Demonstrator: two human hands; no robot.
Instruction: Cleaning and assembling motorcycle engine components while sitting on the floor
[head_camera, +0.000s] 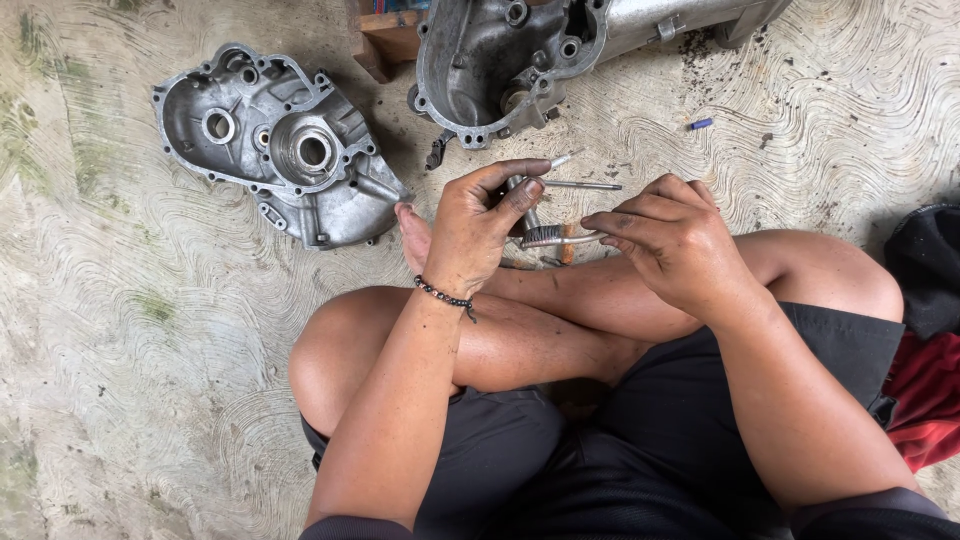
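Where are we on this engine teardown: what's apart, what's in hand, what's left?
Apart: one case half lies open-side up on the floor, the other case sits beyond it, also open. In hand: the left hand and right hand hold a small geared shaft between them. Left: a thin rod lies loose on the floor; neither case holds its internals.

Engine cover (275, 145) lying open-side up on patterned concrete floor (120, 330); second casing (500, 60) beyond it, beside wooden block (385, 40); blue cap (701, 124); red-black cloth (925, 340) at right.
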